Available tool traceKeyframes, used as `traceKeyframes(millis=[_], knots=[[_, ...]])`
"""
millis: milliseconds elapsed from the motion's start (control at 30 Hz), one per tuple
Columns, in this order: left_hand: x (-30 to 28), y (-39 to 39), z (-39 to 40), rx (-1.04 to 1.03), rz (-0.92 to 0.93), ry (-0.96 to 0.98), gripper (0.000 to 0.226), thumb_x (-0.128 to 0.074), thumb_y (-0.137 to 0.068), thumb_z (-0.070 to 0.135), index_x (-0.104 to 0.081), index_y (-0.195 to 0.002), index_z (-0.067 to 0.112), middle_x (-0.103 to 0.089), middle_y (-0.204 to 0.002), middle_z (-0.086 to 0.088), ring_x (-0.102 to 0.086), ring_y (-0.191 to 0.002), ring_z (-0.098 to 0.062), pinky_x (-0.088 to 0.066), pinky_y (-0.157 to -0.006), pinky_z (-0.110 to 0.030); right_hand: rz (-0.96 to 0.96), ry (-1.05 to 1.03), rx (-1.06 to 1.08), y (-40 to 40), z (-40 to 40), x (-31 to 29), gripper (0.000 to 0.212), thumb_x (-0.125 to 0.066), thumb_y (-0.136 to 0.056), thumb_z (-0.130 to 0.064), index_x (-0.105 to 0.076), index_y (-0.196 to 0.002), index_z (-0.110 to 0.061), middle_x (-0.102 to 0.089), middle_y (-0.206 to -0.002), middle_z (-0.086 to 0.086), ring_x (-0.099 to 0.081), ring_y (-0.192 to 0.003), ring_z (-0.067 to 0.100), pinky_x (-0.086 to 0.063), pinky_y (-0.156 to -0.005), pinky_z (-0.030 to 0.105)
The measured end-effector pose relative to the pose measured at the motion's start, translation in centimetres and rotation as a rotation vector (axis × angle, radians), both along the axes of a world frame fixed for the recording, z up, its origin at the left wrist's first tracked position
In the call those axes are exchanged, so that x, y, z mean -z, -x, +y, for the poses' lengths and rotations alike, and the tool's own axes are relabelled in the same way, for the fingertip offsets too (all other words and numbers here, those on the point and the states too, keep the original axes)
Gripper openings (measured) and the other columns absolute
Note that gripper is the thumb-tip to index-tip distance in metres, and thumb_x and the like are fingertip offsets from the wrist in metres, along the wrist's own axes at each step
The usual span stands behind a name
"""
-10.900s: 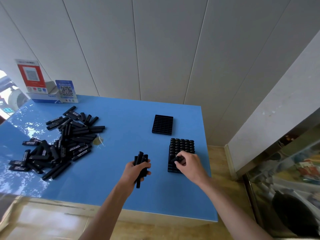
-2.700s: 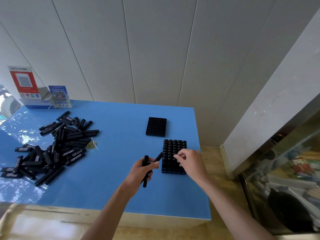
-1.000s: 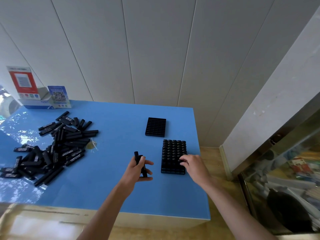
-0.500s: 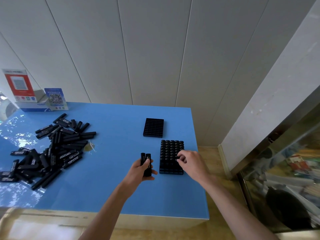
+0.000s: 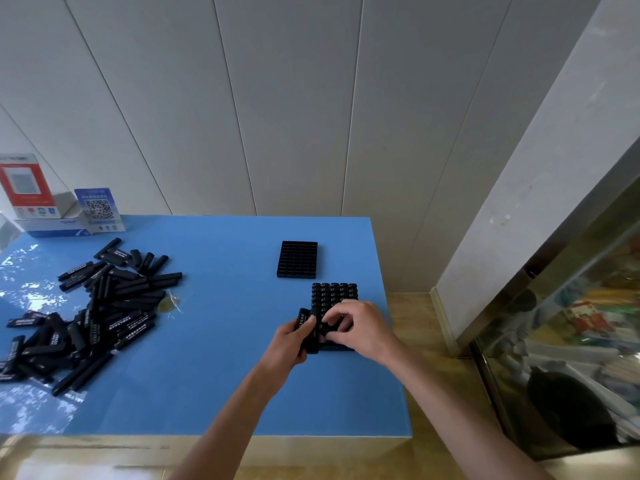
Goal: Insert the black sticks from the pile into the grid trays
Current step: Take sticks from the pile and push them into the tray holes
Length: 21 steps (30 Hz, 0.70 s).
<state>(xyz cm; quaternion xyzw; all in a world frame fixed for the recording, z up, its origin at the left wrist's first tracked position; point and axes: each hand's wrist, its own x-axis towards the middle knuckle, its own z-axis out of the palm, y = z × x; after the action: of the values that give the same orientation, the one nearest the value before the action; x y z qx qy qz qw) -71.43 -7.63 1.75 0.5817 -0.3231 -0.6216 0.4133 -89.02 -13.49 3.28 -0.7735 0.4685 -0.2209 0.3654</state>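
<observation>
Held two black sticks (image 5: 307,327) upright in the left hand (image 5: 289,342), fingers curled round their lower halves, just beside the left edge of the near grid tray (image 5: 333,299). Reached in with the right hand (image 5: 356,329), fingers bent down over the tray's near rows, touching or nearly touching the stick tops at the left hand; cannot tell whether pinching a stick or only pressing one home, fingertips hidden behind the knuckles. Showed round stick ends filling the far rows of that tray, so mostly loaded by the look of it. Lay empty beyond it, a second grid tray (image 5: 297,259), slots open. Sprawled well to the left of the near tray, the pile of black sticks (image 5: 93,313), crossing one another on the blue table (image 5: 214,375), with a small yellowish scrap (image 5: 168,303) at the pile's right edge. Stood far back left of the tray, two QR code signs (image 5: 98,209) by a white box (image 5: 52,225). Judged the sticks as light, rigid, smooth plastic: unlikely to bend or break, but apt to slide in a loose fist and to jam if tilted at the slot. Best pinched near the upper end, thumb against forefinger, kept vertical, then pushed down on the top.
</observation>
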Motion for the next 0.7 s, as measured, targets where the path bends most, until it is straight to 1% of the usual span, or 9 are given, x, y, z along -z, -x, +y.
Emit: traceKeyframes(millis=[67,100,167,233,300,400,500,633,700], knots=[[0.0,0.2,-0.2,-0.031,0.052,-0.017,0.026,-0.056,-0.103,0.032,-0.060,-0.098,0.007,-0.045,-0.070,0.000,-0.030,-0.054,-0.010,-0.027,-0.045,-0.019,-0.025,-0.011,-0.014,-0.1,0.3,-0.1,0.028,-0.088,-0.073,-0.010,-0.075,-0.091,-0.026,-0.066,-0.088,-0.010,-0.067,-0.067,0.008,-0.055,-0.064,0.019],[0.0,0.4,-0.3,-0.036,0.063,-0.021,0.025,-0.058,-0.103,0.031,-0.059,-0.098,0.007,-0.040,-0.069,0.000,-0.029,-0.053,-0.010,-0.026,-0.045,-0.019,-0.037,-0.012,-0.017,-0.1,0.4,-0.2,0.029,-0.088,-0.072,-0.009,-0.075,-0.090,-0.027,-0.065,-0.087,-0.011,-0.066,-0.067,0.009,-0.056,-0.064,0.021],[0.1,0.6,-0.4,-0.042,0.062,-0.037,0.024,-0.060,-0.102,0.030,-0.057,-0.097,0.007,-0.037,-0.068,0.000,-0.028,-0.052,-0.010,-0.026,-0.044,-0.020,-0.053,-0.013,-0.013,-0.1,0.5,-0.4,0.030,-0.088,-0.072,-0.007,-0.075,-0.088,-0.027,-0.063,-0.085,-0.012,-0.066,-0.067,0.011,-0.058,-0.064,0.026],[0.2,0.8,-0.5,-0.050,0.067,-0.052,0.024,-0.062,-0.100,0.030,-0.056,-0.097,0.007,-0.035,-0.066,-0.001,-0.027,-0.051,-0.011,-0.025,-0.042,-0.020,-0.058,-0.015,-0.011,-0.1,0.6,-0.5,0.031,-0.086,-0.071,-0.003,-0.075,-0.087,-0.027,-0.063,-0.085,-0.012,-0.067,-0.066,0.012,-0.058,-0.064,0.027],[0.4,0.8,-0.5,-0.052,0.082,-0.057,0.024,-0.062,-0.100,0.030,-0.056,-0.098,0.006,-0.035,-0.066,-0.002,-0.026,-0.051,-0.011,-0.024,-0.042,-0.020,-0.065,-0.015,-0.007,-0.1,0.6,-0.5,0.031,-0.086,-0.071,-0.002,-0.075,-0.087,-0.026,-0.062,-0.085,-0.011,-0.067,-0.066,0.011,-0.057,-0.063,0.025],[0.4,0.9,-0.4,-0.043,0.113,-0.068,0.026,-0.062,-0.100,0.030,-0.057,-0.099,0.005,-0.037,-0.067,-0.002,-0.026,-0.050,-0.010,-0.024,-0.041,-0.019,-0.073,-0.008,-0.006,0.1,0.6,-0.5,0.029,-0.088,-0.071,-0.005,-0.077,-0.088,-0.025,-0.063,-0.085,-0.010,-0.066,-0.067,0.011,-0.055,-0.063,0.022],[0.1,1.0,-0.3,-0.034,0.133,-0.088,0.025,-0.060,-0.101,0.029,-0.061,-0.095,0.004,-0.039,-0.066,0.001,-0.027,-0.052,-0.010,-0.022,-0.043,-0.019,-0.078,0.002,-0.013,0.2,0.6,-0.7,0.027,-0.089,-0.071,-0.009,-0.078,-0.089,-0.025,-0.064,-0.087,-0.008,-0.065,-0.067,0.010,-0.054,-0.063,0.019],[-0.3,0.9,-0.4,-0.052,0.201,-0.115,0.026,-0.060,-0.101,0.030,-0.064,-0.093,0.006,-0.041,-0.065,0.001,-0.029,-0.051,-0.009,-0.022,-0.041,-0.018,-0.083,0.008,-0.022,-0.1,0.8,-0.9,0.029,-0.089,-0.070,-0.006,-0.077,-0.092,-0.022,-0.065,-0.087,-0.006,-0.067,-0.066,0.011,-0.058,-0.065,0.024],[-0.3,0.9,-0.4,-0.074,0.255,-0.135,0.026,-0.061,-0.101,0.031,-0.064,-0.091,0.007,-0.042,-0.066,0.001,-0.030,-0.050,-0.007,-0.023,-0.039,-0.017,-0.083,0.008,-0.024,-0.3,0.9,-1.1,0.033,-0.089,-0.069,-0.007,-0.076,-0.094,-0.023,-0.065,-0.086,-0.007,-0.067,-0.066,0.011,-0.057,-0.066,0.023]])
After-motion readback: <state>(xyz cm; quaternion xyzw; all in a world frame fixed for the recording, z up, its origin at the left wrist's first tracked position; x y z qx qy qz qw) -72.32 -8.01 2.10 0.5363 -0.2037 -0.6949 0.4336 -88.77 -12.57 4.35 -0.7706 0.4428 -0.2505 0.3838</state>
